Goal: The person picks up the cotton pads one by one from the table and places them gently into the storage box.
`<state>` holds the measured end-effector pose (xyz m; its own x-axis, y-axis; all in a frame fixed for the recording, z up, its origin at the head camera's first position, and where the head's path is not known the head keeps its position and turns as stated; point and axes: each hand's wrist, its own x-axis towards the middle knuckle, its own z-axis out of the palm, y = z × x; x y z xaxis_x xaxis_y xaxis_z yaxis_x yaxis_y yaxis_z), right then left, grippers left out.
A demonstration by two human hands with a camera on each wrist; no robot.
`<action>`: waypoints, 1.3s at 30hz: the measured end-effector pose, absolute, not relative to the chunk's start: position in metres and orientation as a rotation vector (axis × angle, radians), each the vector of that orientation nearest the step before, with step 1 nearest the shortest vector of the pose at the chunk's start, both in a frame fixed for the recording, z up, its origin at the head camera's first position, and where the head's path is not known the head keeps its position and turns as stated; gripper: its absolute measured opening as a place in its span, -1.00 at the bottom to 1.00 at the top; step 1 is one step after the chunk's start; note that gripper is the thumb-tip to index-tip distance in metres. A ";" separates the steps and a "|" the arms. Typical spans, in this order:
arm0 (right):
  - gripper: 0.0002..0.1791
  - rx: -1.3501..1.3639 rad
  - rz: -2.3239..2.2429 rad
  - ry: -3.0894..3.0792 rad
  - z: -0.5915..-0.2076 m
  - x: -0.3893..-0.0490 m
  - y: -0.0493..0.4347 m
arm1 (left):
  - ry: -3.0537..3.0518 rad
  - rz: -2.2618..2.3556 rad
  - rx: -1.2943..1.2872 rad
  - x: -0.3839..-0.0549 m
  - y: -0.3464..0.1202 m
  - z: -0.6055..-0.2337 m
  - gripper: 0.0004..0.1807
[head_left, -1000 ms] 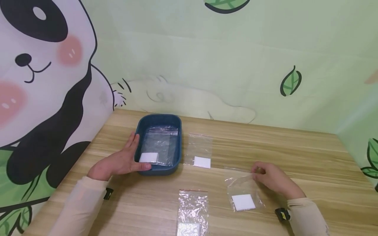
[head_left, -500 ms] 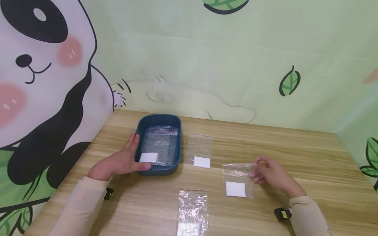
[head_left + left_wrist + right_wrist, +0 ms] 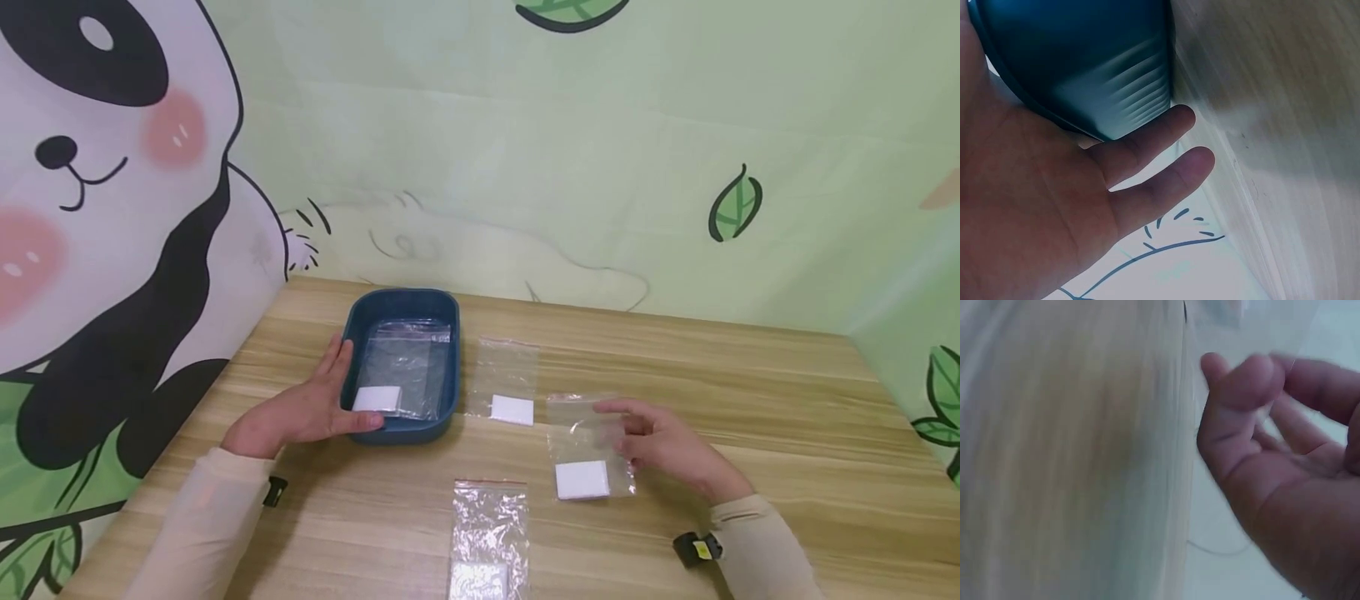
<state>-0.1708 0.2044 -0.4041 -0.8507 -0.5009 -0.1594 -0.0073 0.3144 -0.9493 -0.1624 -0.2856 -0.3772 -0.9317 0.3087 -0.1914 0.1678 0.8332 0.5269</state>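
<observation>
In the head view, my left hand (image 3: 311,408) rests against the left side of a dark blue tray (image 3: 420,431), its thumb over the near rim. In the left wrist view two straight fingers (image 3: 1166,181) lie along the tray's outer wall. My right hand (image 3: 671,446) pinches a clear zip-lock bag (image 3: 581,437) near its right edge, with the index finger stretched across the top. A white card (image 3: 582,480) shows in the lower part of that bag. In the right wrist view the thumb and fingers are bent close together; the bag there is faint and blurred.
Clear bags (image 3: 401,358) with a white piece lie inside the tray. Right of the tray lies another zip-lock bag (image 3: 506,367) with a white card. A shiny clear bag (image 3: 491,525) lies at the near edge of the wooden table (image 3: 712,367). A printed wall (image 3: 480,167) stands behind.
The right hand has moved left with the zip-lock bag, which came up and leftward toward the bag beside the tray. The index finger has straightened. The left hand and tray stay put.
</observation>
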 end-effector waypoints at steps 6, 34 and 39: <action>-0.52 -0.474 -1.477 2.324 -0.405 -0.166 0.195 | 2.753 0.749 0.378 -0.162 -0.285 -0.376 0.43; -0.40 -0.357 -1.462 2.660 -0.397 -0.162 0.188 | 2.751 0.738 0.383 -0.163 -0.285 -0.378 0.43; -0.50 -0.316 -1.406 2.713 -0.396 -0.162 0.186 | 2.751 0.739 0.387 -0.163 -0.286 -0.378 0.42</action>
<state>-0.1621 0.1865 -0.3956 -0.9764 -0.2134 0.0328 -0.1498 0.5601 -0.8147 -0.1628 -0.2860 -0.3782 -0.9292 0.3205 -0.1842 0.1850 0.8345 0.5190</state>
